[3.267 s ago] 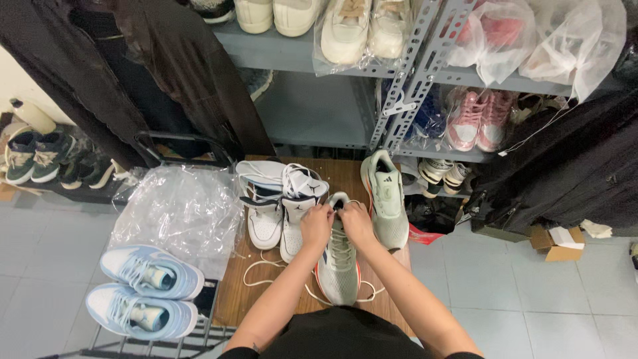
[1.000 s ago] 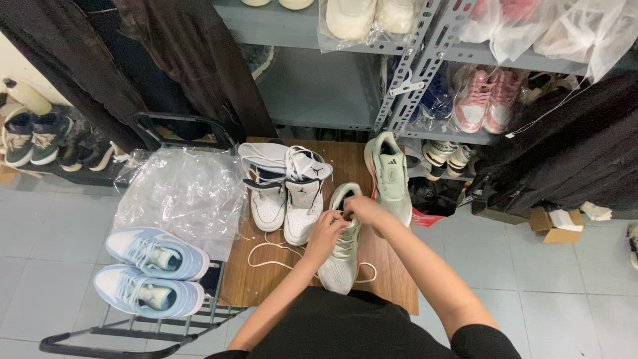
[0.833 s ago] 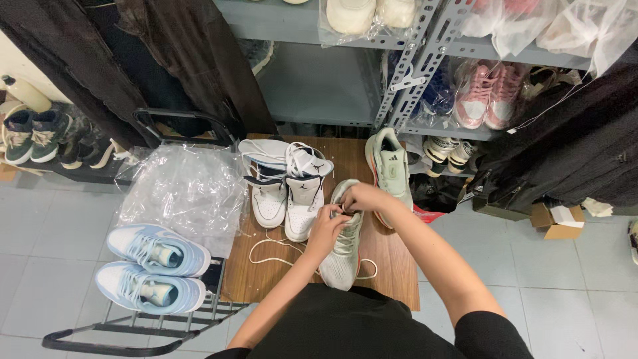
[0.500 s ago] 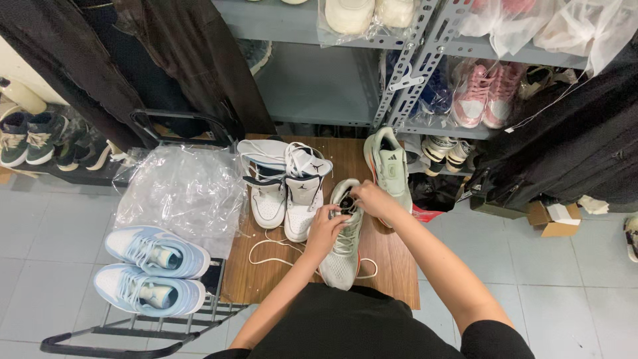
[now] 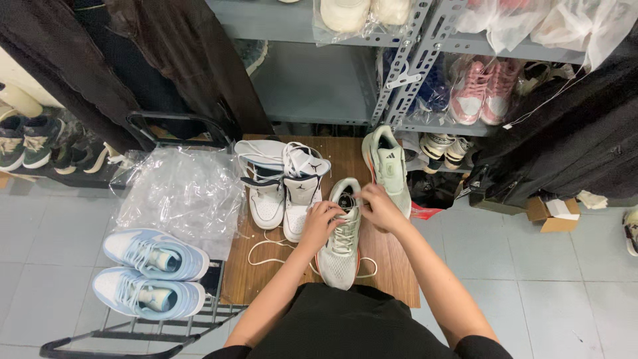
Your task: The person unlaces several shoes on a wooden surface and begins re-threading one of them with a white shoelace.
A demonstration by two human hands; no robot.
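Head view: both hands pinch the laces of a pale grey sneaker (image 5: 341, 249) lying at the centre of the wooden surface (image 5: 392, 266). The left hand (image 5: 322, 223) grips at its 9 o'clock side, the right hand (image 5: 380, 207) at 1 o'clock. Its mate (image 5: 389, 165) lies at 1 o'clock, white high-tops (image 5: 282, 189) at 10 o'clock.

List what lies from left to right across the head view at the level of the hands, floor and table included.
Pale blue sneakers → crumpled clear plastic bag → white high-top pair → left hand → grey-green running shoe → right hand → small cardboard box.
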